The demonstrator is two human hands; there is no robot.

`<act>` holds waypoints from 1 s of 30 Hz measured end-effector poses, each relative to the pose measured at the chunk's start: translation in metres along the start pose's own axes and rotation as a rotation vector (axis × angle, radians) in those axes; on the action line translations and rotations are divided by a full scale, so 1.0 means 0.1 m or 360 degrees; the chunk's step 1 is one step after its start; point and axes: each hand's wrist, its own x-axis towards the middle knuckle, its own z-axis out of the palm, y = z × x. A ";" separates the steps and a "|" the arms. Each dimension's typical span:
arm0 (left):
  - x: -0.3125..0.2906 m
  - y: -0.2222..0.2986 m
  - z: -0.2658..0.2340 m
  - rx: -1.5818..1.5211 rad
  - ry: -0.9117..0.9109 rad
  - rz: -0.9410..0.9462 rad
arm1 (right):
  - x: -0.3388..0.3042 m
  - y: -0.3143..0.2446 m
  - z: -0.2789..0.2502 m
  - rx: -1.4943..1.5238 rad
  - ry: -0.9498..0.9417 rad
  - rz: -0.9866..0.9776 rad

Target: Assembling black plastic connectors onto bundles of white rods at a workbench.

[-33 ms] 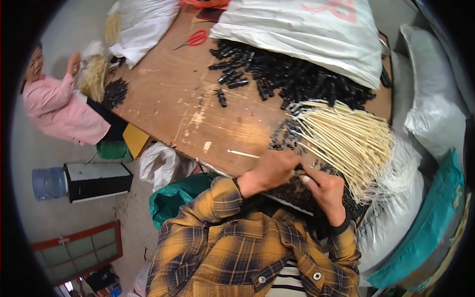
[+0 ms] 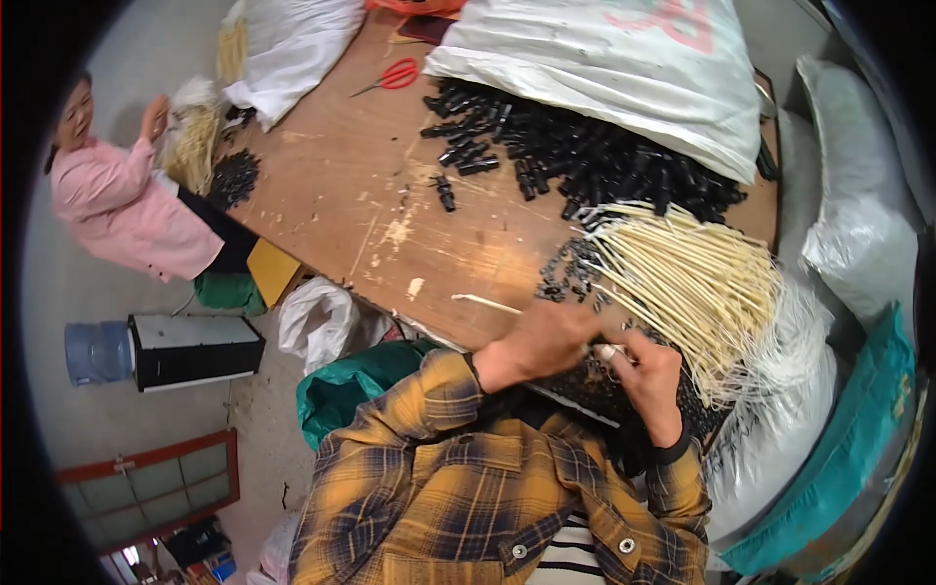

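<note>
A bundle of pale thin sticks [image 2: 682,283] is spread fan-like at the right of the frame, on the near right part of the wooden tabletop [image 2: 341,185], its narrow end drawn toward the two hands at lower centre. The left hand [image 2: 536,341] is curled over that narrow end, fingers bent round it; whether a stick is actually pinched cannot be told. The right hand [image 2: 648,375] is held just beside the left one, its fingertips closed together on something small and pale, probably a stick end. A heap of small black tubular pieces [image 2: 585,161] is piled above the sticks, partly under a large white sack [image 2: 604,63] at the upper centre. A single loose stick [image 2: 487,304] is seen lying on the tabletop to the left of the hands. Red-handled scissors [image 2: 395,74] are seen near the upper edge. At the upper left a person in a pink jacket [image 2: 122,210] is seated beside another pale bundle [image 2: 195,141].
</note>
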 end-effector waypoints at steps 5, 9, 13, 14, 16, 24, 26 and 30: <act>-0.16 -0.02 -0.15 0.0201 0.0111 0.0148 | 0.18 -0.14 0.09 0.0340 -0.0446 0.0344; -0.28 -0.10 -0.28 0.0223 0.0014 0.0001 | 0.14 -0.19 0.18 0.0268 -0.0373 0.0242; -0.54 -0.74 -0.53 0.0237 0.0494 -0.0507 | 0.19 0.07 -0.07 -0.0157 0.0398 -0.0477; -0.55 -0.96 -0.53 0.0142 0.0621 -0.0619 | 0.15 -0.08 -0.18 -0.0068 0.0226 -0.0097; -0.69 -1.37 -0.54 0.0135 0.0859 -0.0866 | 0.12 -0.14 -0.14 0.0028 0.0022 -0.0274; -1.18 -2.18 -1.27 -0.0069 0.0301 -0.1515 | -1.43 0.17 -0.77 0.0655 -0.0848 0.1431; -1.08 -2.06 -1.37 0.0445 0.0336 -0.1148 | -1.95 0.44 -0.95 0.0516 -0.0993 0.1177; -0.91 -1.82 -1.46 0.0490 0.0451 -0.0911 | -1.94 0.43 -0.92 0.0483 -0.1330 0.1132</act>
